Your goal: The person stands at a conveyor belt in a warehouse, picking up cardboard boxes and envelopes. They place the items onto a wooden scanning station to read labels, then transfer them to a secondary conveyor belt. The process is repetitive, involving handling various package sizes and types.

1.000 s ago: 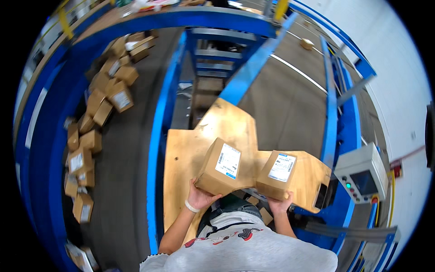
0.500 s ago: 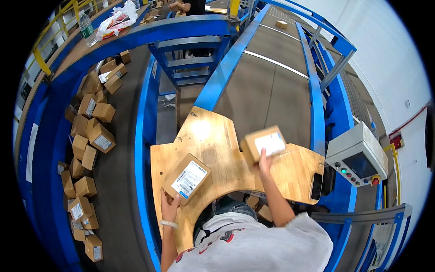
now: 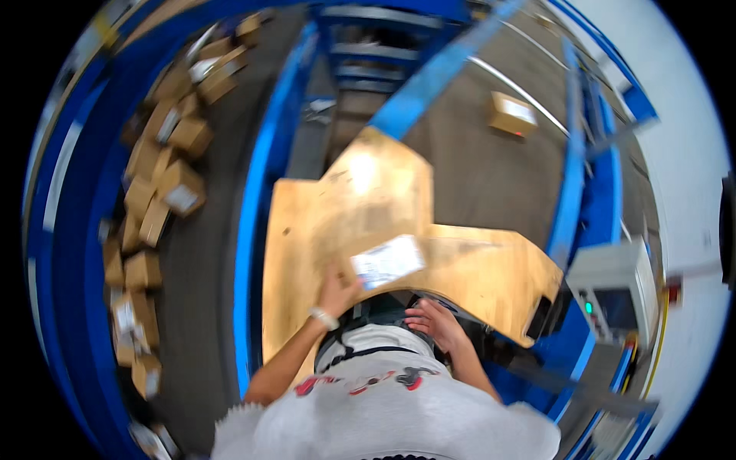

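Note:
On the wooden table (image 3: 307, 230), a brown cardboard box (image 3: 386, 261) with a white label on top lies near the curved cut-out, blurred by motion. Its left side is gripped by my left hand (image 3: 337, 293), which wears a pale band at the wrist. Close to my body, my right hand (image 3: 438, 323) is empty, its fingers apart and pointing left, a little below the box. A second cardboard box (image 3: 512, 115), also labelled, rests on the dark conveyor belt (image 3: 475, 176) beyond the table.
Several cardboard boxes (image 3: 184, 188) are heaped along another belt (image 3: 203, 307) on the left, behind a blue rail (image 3: 249, 253). At the right stand a control panel (image 3: 613, 295) with a green light and a dark phone (image 3: 539, 316) on the table's edge.
My right hand has let go of its box, now farther up the belt, and come back toward my body. My left hand has moved its box rightward along the table. The view has shifted.

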{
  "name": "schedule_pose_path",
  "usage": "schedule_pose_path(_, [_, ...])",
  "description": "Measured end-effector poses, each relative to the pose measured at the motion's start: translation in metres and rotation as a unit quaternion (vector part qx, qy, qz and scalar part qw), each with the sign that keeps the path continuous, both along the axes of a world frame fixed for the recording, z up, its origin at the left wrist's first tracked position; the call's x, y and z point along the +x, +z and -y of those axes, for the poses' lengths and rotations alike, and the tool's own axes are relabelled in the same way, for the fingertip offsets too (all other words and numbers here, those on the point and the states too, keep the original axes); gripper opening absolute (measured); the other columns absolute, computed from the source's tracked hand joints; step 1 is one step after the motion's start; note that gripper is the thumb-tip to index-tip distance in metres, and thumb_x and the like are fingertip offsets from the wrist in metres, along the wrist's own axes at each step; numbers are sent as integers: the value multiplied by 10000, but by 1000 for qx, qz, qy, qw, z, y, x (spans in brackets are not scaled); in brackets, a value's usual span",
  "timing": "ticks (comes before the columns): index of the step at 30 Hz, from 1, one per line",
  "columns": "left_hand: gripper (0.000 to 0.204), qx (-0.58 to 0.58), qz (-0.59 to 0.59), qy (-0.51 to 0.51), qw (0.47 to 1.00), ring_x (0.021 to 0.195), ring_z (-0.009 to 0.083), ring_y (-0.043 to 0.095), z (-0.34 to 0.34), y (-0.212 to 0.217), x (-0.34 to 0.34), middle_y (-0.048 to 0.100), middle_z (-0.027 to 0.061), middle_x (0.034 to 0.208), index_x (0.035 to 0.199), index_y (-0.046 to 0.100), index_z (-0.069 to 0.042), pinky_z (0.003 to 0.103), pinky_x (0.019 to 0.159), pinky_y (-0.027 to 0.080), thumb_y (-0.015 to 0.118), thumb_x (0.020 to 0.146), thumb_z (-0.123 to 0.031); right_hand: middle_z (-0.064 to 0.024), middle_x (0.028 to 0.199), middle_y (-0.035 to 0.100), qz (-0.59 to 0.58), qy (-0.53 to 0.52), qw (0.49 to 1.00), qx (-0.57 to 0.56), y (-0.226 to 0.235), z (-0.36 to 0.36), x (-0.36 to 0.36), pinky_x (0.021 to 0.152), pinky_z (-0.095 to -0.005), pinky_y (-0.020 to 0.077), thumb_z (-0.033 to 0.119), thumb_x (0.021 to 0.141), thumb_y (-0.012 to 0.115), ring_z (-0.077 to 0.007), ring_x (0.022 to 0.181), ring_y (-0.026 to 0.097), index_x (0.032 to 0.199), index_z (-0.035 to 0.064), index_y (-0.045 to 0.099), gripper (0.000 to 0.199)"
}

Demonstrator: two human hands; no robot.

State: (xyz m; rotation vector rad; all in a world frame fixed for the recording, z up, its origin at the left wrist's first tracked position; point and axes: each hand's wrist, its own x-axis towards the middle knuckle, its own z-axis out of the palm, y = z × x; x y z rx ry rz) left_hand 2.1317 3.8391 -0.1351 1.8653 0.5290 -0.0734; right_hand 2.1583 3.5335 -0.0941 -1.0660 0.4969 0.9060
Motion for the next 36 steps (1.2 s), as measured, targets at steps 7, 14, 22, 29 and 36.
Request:
schedule_pose_path(7, [876,-183,43,-368,910,1266,323,602,133,15,76,479,250,1555,1599,310,17,413,1114,463,756,926,-323,-133,1288,623,139,-272,947,-98,-72,76,50,833,-376,576,401,1003,702,-257,1036,636,1455,95,464,596])
schedule_pose_path(14, [496,-261,260,-5,930,1138,184,651,-64,-26,38,661,72,1296,1453,527,-74,369,973,562,699,1006,-201,-36,809,608,170,-241,942,-161,-138,147,327,519,-277,461,523,949,736,-175,636,560,1052,94,618,458])
schedule_pose_path(22, [906,10,118,432,894,1401,321,467,-275,-78,-57,406,196,1552,1590,326,-75,453,1113,470,845,868,-250,-109,1256,677,507,-94,855,-59,-108,-250,484,893,-353,561,203,970,731,-214,1077,665,1317,0,644,411])
schedule_pose_path(29, [1389,241,48,485,839,1536,429,236,-451,-156,51,204,276,1655,1645,94,-31,487,1260,264,992,637,-360,-246,1475,488,700,272,615,-240,-101,-744,418,1121,-497,411,586,654,906,-409,1382,448,1429,-18,529,1052])
schedule_pose_path(36, [1531,325,180,521,768,1523,424,263,-579,-179,178,243,263,1646,1646,50,-1,480,1263,257,1036,510,-285,-303,1638,201,664,374,522,-384,-199,-973,440,1157,-684,309,603,605,933,-459,1530,207,1648,119,148,1392])
